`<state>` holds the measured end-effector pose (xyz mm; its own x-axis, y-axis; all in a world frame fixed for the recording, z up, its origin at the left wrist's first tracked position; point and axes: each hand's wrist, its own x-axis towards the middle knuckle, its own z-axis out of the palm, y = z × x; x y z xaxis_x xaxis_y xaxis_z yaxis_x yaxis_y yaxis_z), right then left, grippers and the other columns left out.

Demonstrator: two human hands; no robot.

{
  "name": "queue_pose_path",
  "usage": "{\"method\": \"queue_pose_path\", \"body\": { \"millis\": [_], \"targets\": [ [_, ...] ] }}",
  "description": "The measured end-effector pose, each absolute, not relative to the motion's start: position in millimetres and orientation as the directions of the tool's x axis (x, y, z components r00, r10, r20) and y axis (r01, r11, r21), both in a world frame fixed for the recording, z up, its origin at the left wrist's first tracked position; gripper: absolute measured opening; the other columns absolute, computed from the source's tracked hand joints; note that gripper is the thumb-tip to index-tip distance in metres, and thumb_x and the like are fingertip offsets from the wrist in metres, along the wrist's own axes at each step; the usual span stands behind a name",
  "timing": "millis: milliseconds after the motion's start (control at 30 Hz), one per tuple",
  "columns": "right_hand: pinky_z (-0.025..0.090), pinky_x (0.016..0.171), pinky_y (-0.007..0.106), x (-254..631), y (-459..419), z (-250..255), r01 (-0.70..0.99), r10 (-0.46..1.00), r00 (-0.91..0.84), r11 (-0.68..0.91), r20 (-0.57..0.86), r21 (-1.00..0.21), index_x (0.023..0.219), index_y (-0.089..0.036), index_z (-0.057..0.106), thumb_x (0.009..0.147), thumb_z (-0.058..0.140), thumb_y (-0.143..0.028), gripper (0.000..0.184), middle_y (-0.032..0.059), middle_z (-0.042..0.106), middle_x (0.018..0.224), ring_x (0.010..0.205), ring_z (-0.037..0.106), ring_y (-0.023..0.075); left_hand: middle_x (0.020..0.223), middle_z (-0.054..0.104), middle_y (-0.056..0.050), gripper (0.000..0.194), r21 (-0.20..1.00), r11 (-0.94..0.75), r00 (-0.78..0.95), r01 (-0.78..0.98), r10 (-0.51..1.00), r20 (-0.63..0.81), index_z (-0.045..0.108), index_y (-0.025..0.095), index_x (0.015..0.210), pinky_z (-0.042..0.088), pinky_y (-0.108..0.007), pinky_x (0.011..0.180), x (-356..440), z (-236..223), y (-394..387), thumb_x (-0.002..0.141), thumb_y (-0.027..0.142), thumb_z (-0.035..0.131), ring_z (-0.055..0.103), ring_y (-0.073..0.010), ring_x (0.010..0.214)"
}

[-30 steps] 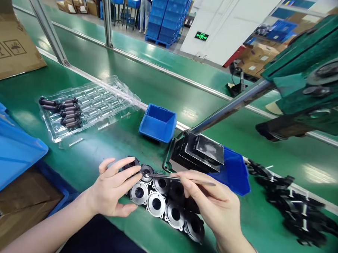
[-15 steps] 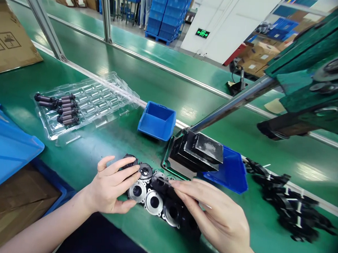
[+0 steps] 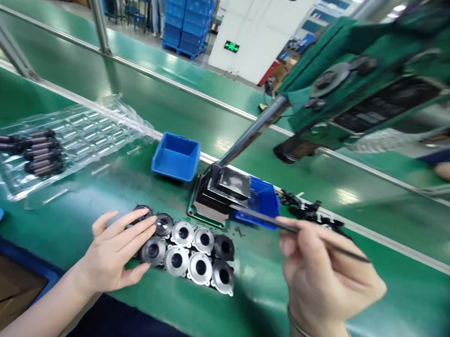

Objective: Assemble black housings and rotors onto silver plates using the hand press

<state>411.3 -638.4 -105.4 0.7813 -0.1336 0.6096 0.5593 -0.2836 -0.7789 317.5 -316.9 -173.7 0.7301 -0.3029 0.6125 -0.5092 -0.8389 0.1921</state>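
Two rows of round metal housings (image 3: 200,268) with dark centre holes lie on the green bench, a few of them black or dark. My left hand (image 3: 113,253) has its fingers stretched out over the left end of the rows, the fingertips at the dark housing (image 3: 163,225). To the right, my right hand (image 3: 325,272) is closed round a thin, dark, rod-like tool (image 3: 260,216), whose kind I cannot make out. Its tip points left, above the bench and in front of the black block (image 3: 235,183) on the press base.
A green press head (image 3: 348,89) overhangs the right side on a steel column (image 3: 249,132). Blue bins (image 3: 176,159) stand at its base. At left, a clear tray (image 3: 100,128) holds dark cylindrical parts (image 3: 42,153). Black parts (image 3: 309,207) lie at right.
My right hand has lifted away from the housings to the right with the tool, uncovering the right end of the rows. My left hand stays at the left end. The view has turned right.
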Motion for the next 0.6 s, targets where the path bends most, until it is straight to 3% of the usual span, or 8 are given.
{"method": "queue_pose_path", "body": {
  "millis": [67, 233, 433, 600],
  "targets": [
    [0.050, 0.056, 0.029, 424, -662, -112, 0.501, -0.290, 0.743, -0.358, 0.604, -0.788, 0.096, -0.018, 0.079, 0.090, 0.076, -0.025, 0.010, 0.0040, 0.073, 0.077, 0.059, 0.062, 0.0141, 0.126, 0.076, -0.008, 0.048, 0.175, -0.848, 0.730, -0.500, -0.304, 0.612, 0.064, 0.023, 0.135, 0.027, -0.052, 0.117, 319, -175, -315, 0.091, 0.041, 0.058, 0.067, -0.0346, 0.124],
    [0.053, 0.055, 0.024, 444, -704, -153, 0.310, -0.085, 0.896, -0.581, 0.436, -0.752, 0.100, -0.017, 0.079, 0.093, 0.071, -0.039, 0.024, 0.0073, 0.078, 0.091, 0.056, 0.060, 0.0102, 0.127, 0.075, -0.012, 0.048, 0.109, -0.854, 0.688, -0.509, -0.328, 0.647, 0.066, 0.022, 0.132, 0.035, -0.056, 0.111, 324, -179, -305, 0.087, 0.038, 0.058, 0.067, -0.0371, 0.121],
    [0.057, 0.060, 0.025, 451, -707, -177, 0.301, -0.050, 0.912, -0.591, 0.406, -0.748, 0.100, -0.018, 0.079, 0.095, 0.066, -0.043, 0.029, 0.0084, 0.079, 0.098, 0.056, 0.063, 0.0108, 0.127, 0.074, -0.014, 0.049, 0.033, -0.852, 0.659, -0.523, -0.380, 0.649, 0.067, 0.020, 0.129, 0.039, -0.055, 0.104, 327, -180, -297, 0.083, 0.035, 0.061, 0.068, -0.0383, 0.118],
    [0.051, 0.055, 0.024, 454, -708, -175, 0.293, -0.077, 0.908, -0.588, 0.412, -0.754, 0.093, -0.017, 0.080, 0.095, 0.067, -0.042, 0.028, 0.0066, 0.078, 0.087, 0.051, 0.059, 0.0095, 0.126, 0.074, -0.014, 0.048, 0.025, -0.855, 0.668, -0.519, -0.387, 0.636, 0.068, 0.020, 0.128, 0.041, -0.054, 0.099, 328, -180, -298, 0.082, 0.035, 0.062, 0.068, -0.0385, 0.118]
  ]
}}
